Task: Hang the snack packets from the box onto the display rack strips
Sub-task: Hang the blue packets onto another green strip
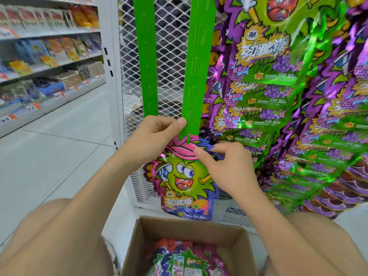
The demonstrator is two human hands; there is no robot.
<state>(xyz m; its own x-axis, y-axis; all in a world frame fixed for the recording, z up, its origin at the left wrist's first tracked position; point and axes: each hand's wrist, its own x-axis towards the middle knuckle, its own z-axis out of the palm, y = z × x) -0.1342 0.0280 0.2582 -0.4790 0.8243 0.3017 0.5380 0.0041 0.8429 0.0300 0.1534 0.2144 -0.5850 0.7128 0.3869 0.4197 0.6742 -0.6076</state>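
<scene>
Head view — open cardboard box (199, 230) holds snack packets (189, 261).

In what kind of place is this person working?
Most likely a shop aisle: shelves of packaged goods with price tags, green display strips on a mesh rack, and identical snack packets hung for sale.

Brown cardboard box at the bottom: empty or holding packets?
Not empty: the open brown cardboard box holds colourful foil snack packets piled inside.
</scene>
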